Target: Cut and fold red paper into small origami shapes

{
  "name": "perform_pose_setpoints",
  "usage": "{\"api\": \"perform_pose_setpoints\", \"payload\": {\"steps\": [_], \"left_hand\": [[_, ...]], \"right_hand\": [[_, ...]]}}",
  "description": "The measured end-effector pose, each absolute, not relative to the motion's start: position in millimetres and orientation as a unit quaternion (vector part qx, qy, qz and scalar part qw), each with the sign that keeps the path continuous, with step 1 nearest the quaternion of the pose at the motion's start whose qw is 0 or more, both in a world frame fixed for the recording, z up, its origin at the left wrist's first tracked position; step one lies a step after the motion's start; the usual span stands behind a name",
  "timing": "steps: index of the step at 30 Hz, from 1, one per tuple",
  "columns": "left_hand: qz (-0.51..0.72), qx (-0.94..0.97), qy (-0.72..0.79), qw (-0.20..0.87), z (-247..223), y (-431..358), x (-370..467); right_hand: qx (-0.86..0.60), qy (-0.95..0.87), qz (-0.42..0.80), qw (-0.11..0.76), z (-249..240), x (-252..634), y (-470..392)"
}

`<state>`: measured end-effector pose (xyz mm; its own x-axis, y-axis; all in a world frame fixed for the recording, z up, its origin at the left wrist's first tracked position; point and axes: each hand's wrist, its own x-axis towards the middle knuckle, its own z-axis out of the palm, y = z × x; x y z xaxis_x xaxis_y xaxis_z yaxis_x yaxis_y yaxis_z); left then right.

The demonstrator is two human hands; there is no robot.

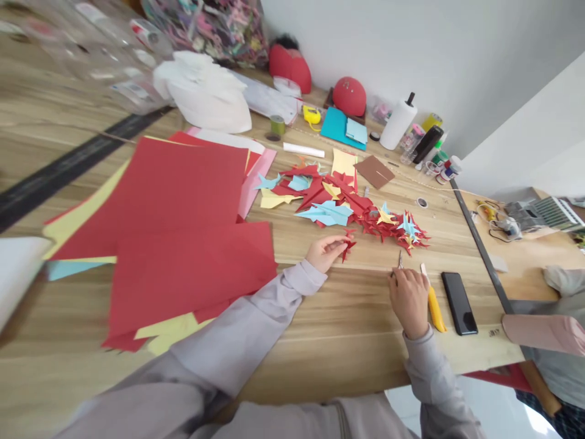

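Observation:
Between the thumb and fingers of my left hand (325, 251) is a small red folded-paper plane (348, 249). My right hand (410, 300) is closed around small scissors (401, 261), whose metal blades point away from me; the handles are hidden under my fingers. Just beyond both hands lies a long pile of folded paper planes (350, 204), mostly red, with some light blue and yellow. A yellow utility knife (436, 310) rests on the table right beside my right hand.
Large red paper sheets (192, 183) overlap yellow and pink ones at the left. A black phone (459, 303) and a pink cylinder (543, 333) lie at the right. Paper towels (398, 124), bottles and a tape measure (311, 114) line the wall. Another person's sleeve (564, 350) shows far right.

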<state>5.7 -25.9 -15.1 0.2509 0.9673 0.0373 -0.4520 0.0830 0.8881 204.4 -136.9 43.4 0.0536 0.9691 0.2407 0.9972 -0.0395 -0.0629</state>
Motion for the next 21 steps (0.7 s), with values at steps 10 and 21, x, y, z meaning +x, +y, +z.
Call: {"api": "perform_pose_setpoints", "payload": {"steps": [10,21], "left_hand": [[0.489,0.457,0.326,0.667,-17,-28,4],[0.462,0.597,0.37,0.542,-21,-15,-4]], "right_hand": [[-0.512,-0.7,0.233,0.439,20,143,-58],[-0.452,-0.608,0.412,0.506,3,150,-41]]}}
